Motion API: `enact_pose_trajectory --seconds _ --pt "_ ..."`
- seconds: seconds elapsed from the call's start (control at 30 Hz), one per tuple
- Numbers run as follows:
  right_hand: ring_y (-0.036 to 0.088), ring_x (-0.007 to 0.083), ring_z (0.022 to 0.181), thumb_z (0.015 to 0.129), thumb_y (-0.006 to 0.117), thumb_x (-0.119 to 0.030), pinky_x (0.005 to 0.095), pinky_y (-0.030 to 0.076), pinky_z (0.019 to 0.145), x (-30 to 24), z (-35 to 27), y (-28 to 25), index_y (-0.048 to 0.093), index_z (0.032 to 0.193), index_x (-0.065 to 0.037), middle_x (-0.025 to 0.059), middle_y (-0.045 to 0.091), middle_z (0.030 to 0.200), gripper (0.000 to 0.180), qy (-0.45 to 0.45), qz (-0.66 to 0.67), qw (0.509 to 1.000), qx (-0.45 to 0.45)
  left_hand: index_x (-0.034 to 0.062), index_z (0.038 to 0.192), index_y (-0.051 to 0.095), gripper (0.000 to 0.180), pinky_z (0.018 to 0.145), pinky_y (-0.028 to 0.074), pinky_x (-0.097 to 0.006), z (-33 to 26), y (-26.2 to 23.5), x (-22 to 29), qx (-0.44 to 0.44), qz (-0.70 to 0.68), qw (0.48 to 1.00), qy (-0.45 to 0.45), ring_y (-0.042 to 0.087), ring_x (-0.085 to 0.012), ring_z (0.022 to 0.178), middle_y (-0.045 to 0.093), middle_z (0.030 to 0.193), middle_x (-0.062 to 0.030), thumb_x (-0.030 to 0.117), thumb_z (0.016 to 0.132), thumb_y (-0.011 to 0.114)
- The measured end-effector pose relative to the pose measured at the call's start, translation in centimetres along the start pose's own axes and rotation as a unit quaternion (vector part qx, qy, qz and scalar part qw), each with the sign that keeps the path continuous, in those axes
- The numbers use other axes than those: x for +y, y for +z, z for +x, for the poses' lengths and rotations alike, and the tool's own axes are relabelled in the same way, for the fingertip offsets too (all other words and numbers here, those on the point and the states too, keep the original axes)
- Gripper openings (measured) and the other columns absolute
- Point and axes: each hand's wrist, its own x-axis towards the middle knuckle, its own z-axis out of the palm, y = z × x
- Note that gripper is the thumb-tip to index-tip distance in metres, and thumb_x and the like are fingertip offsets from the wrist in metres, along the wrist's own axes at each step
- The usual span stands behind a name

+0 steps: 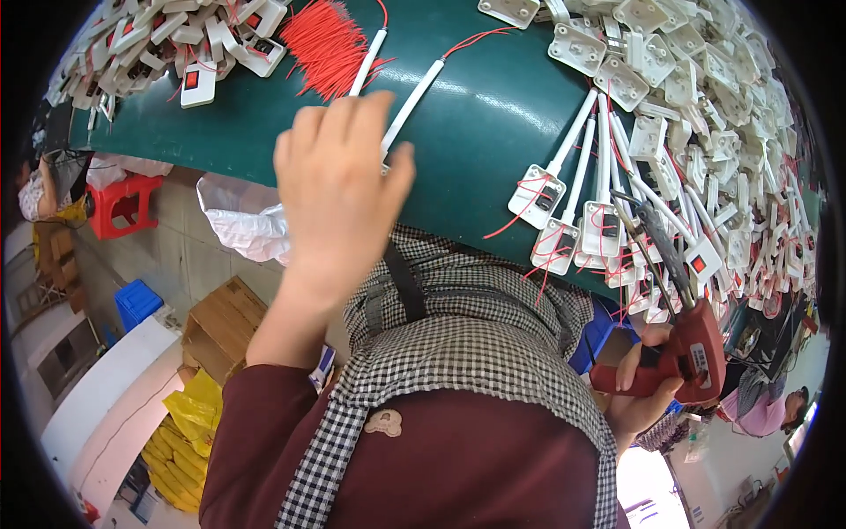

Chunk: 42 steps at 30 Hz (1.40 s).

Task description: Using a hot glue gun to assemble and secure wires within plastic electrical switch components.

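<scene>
My left hand (339, 167) is palm down over the green table, its thumb apart from the bent fingers; the fingertips are hidden. A white rod with a red wire (368, 62) passes beneath its fingers, and a second white rod (414, 104) lies close to the thumb. My right hand (648, 388), at the right beside my body, is wrapped around the handle of a red soldering gun (698, 357). The gun's dark metal end points up toward white switch housings (601, 227) with rods and red wires, fanned out at the table edge.
A bundle of red wires (328, 44) lies at the back. Housings with red switches (198, 84) are heaped at the left, bare white housings (705, 97) at the right. A white plastic bag (242, 212), a red stool (128, 204) and a cardboard box (222, 326) stand below the table.
</scene>
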Motion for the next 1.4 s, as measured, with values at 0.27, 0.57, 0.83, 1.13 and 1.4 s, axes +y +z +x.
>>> enact_pose_trajectory --seconds 0.27,0.57,0.83,1.13,1.4 --pt "0.044 0.0095 0.048 0.088 0.054 -0.047 0.0196 0.036 0.039 -0.3 0.3 0.8 0.038 0.113 0.009 0.0166 0.051 0.103 0.064 -0.002 0.016 1.0 -0.025 0.0028 0.107 0.05 0.033 0.048 0.037 -0.028 2.1 1.3 1.0 -0.278 -0.388 0.871 -0.115 0.052 -0.0144 0.054 0.055 0.066 -0.0052 0.004 0.077 0.064" --pt "0.043 0.0096 0.047 0.088 0.055 -0.048 0.0201 0.034 0.037 0.1 0.4 0.6 0.038 0.113 0.009 0.016 0.051 0.102 0.064 -0.008 0.005 1.0 -0.003 0.0063 0.084 0.065 0.023 0.058 0.042 -0.03 -0.7 1.2 -0.7 -0.183 -0.376 0.881 0.223 0.053 -0.0193 0.07 0.054 0.083 -0.0042 -0.001 0.063 0.069" --pt "0.043 0.0098 0.048 0.088 0.055 -0.048 0.0202 0.034 0.041 -0.2 0.3 1.0 0.039 0.114 0.008 0.0156 0.053 0.102 0.064 0.003 0.014 1.0 -0.02 0.0066 0.083 0.064 0.026 0.061 0.044 -0.034 -2.5 2.8 0.6 -0.063 -0.307 0.912 0.265 0.055 -0.0219 0.073 0.056 0.082 -0.0037 0.01 0.059 0.075" --pt "0.043 0.0095 0.048 0.087 0.056 -0.049 0.0197 0.034 0.041 -0.3 0.2 1.4 0.037 0.115 0.008 0.0148 0.051 0.101 0.067 0.004 -0.005 1.0 -0.012 0.0025 0.087 0.061 0.014 0.064 0.048 -0.031 -2.6 3.4 0.0 -0.096 -0.415 0.887 0.177 0.058 -0.0176 0.075 0.062 0.089 -0.0048 0.001 0.072 0.063" --pt "0.047 0.0143 0.042 0.081 0.055 -0.061 0.0227 0.033 0.036 -0.9 0.0 2.2 0.039 0.11 0.011 0.019 0.057 0.092 0.079 0.042 -0.094 0.994 -0.022 -0.0022 0.088 0.063 0.008 0.062 0.044 -0.023 -1.9 3.3 1.3 -0.177 -0.549 0.813 -0.078 0.054 -0.0112 0.067 0.061 0.079 -0.0059 -0.003 0.079 0.061"
